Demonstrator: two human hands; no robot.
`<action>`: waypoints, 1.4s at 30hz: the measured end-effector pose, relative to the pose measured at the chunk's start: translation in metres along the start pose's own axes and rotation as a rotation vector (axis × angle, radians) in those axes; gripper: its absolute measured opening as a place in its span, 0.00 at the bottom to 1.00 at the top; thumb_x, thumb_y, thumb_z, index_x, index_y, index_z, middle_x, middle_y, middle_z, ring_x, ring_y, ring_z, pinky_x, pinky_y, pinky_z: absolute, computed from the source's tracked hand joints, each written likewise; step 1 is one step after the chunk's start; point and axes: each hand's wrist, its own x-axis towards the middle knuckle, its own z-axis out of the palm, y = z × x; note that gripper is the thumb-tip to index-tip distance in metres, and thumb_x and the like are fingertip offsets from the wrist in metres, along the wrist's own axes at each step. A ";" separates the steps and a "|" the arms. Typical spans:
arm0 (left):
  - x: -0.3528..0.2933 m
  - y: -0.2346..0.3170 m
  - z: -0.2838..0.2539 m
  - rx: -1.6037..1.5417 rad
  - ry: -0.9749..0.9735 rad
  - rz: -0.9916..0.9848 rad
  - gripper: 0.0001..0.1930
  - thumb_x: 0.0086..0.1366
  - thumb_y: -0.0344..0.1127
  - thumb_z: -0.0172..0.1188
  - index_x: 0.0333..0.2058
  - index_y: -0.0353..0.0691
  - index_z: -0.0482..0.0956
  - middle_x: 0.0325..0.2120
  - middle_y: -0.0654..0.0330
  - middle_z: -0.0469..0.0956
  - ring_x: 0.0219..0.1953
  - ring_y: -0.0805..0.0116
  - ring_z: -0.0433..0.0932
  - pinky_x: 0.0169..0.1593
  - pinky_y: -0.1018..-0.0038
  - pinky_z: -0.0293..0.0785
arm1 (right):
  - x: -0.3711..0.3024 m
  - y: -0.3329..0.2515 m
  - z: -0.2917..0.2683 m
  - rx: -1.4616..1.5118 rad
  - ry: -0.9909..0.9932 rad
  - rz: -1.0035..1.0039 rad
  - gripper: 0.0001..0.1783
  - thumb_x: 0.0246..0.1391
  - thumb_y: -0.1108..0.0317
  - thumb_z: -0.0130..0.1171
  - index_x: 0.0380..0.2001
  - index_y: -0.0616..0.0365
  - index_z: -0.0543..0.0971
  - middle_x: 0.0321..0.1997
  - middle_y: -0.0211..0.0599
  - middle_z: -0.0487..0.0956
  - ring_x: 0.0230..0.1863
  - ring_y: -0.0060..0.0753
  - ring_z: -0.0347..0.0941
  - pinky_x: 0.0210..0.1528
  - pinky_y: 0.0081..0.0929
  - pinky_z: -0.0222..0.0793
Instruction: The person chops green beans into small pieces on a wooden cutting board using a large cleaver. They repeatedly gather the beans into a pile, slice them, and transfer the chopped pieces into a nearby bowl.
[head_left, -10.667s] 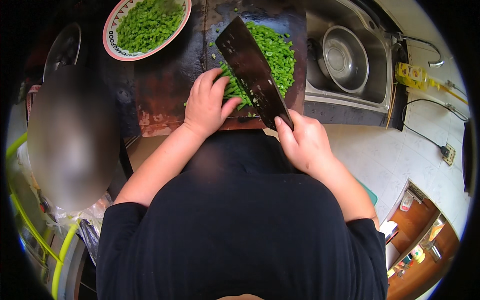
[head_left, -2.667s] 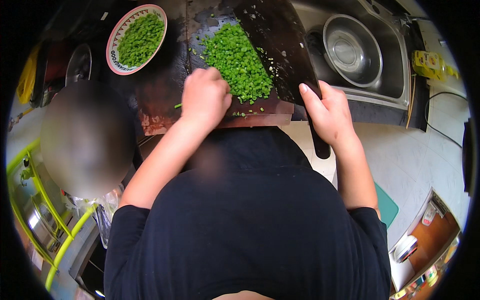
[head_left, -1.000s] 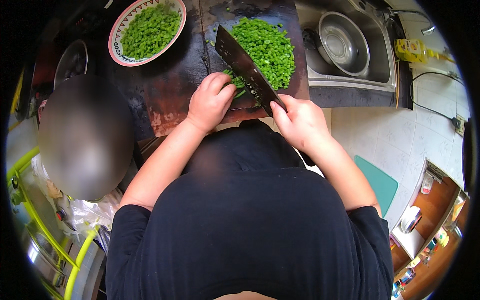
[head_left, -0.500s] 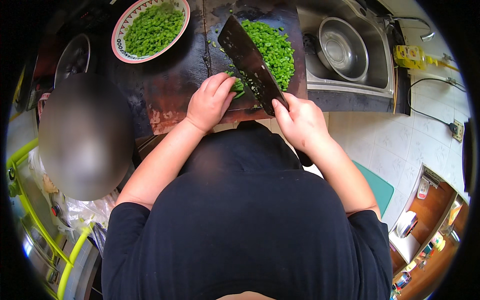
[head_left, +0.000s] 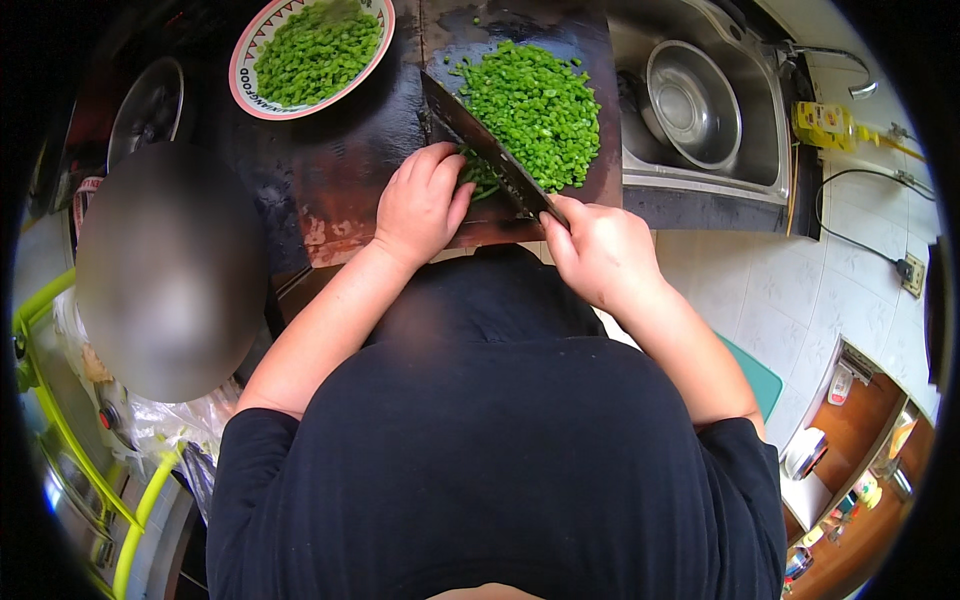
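My right hand (head_left: 598, 250) grips the handle of a dark cleaver (head_left: 480, 150), whose blade is down on a dark cutting board (head_left: 590, 80). My left hand (head_left: 420, 205) presses a bundle of green beans (head_left: 482, 180) against the board just left of the blade. A heap of chopped green pieces (head_left: 535, 105) lies on the board to the right of the blade. My black shirt fills the lower half of the view.
A patterned plate (head_left: 248, 95) of chopped greens sits at the back left. A steel sink (head_left: 760, 160) with a steel bowl (head_left: 692, 105) lies to the right. A yellow bottle (head_left: 825, 125) stands behind the sink. A blurred person is at my left.
The cleaver blade has come down from a raised tilt to the board beside my left fingers. Both hands stay at the same spot on the board.
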 end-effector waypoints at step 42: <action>0.007 -0.006 0.005 -0.036 0.090 0.105 0.10 0.49 0.27 0.65 0.31 0.37 0.76 0.33 0.56 0.75 0.37 0.56 0.76 0.41 0.68 0.74 | 0.015 0.012 0.010 0.199 -0.032 0.176 0.17 0.58 0.53 0.46 0.37 0.53 0.77 0.27 0.49 0.79 0.33 0.55 0.75 0.37 0.45 0.71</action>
